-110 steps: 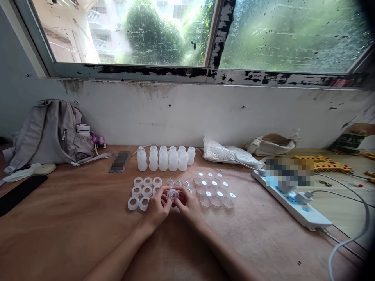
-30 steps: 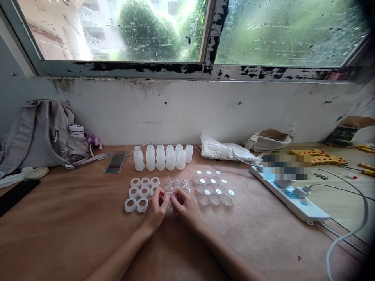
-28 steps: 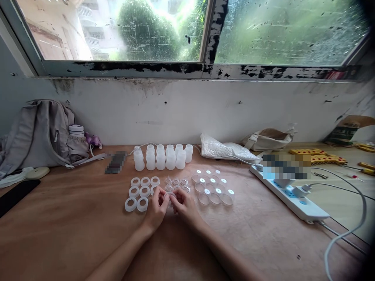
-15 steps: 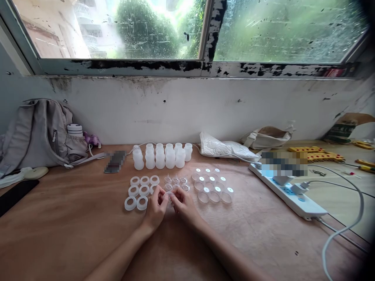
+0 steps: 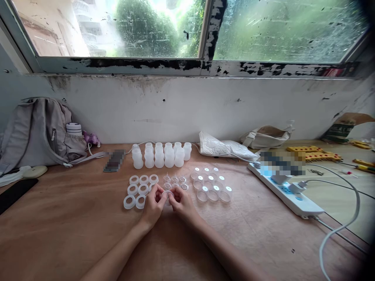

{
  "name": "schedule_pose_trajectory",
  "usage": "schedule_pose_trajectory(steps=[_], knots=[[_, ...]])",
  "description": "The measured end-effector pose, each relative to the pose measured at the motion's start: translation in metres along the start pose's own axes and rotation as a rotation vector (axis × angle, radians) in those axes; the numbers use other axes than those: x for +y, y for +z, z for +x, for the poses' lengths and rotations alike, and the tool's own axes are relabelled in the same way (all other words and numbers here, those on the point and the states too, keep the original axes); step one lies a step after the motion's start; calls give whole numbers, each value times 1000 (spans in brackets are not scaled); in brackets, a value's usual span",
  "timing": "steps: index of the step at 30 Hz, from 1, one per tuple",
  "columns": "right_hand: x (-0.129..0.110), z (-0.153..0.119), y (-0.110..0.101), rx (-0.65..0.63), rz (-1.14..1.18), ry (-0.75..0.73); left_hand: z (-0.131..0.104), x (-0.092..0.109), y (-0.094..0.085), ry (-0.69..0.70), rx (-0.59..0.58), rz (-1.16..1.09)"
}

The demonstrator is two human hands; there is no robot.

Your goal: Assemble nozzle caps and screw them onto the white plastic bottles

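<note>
Much tabletop (image 5: pixel 234 230) between right hand (image 5: pixel 182 203) and strip (image 5: pixel 286 191)

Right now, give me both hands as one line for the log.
left hand: holds clear round part; right hand: holds same part; beside left: frosted rings; beside right: clear discs; beyond both: frosted bottles

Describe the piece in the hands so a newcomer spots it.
On the brown table, find the white bottles standing before the wall. Nearer the viewer are the left hand and right hand. Pinched between them is a clear round piece, the only one held; the other clear pieces rest on the table.
</note>
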State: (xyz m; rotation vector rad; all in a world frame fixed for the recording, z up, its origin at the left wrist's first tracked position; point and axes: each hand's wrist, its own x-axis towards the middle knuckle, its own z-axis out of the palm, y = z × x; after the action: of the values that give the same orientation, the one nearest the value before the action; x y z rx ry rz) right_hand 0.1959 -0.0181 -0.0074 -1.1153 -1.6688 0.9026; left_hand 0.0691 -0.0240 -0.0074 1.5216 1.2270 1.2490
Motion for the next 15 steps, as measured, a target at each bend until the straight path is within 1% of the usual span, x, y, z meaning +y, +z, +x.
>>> schedule_pose_trajectory(steps=[7, 12, 15], knots=[[0, 2, -3, 49, -41, 15, 2, 1, 1, -7, -23, -19], [1, 2, -4, 67, -67, -5, 1, 5, -1, 23, -31, 52], [0, 1, -3, 82, -88, -38, 0, 3, -1, 57, -7, 96]])
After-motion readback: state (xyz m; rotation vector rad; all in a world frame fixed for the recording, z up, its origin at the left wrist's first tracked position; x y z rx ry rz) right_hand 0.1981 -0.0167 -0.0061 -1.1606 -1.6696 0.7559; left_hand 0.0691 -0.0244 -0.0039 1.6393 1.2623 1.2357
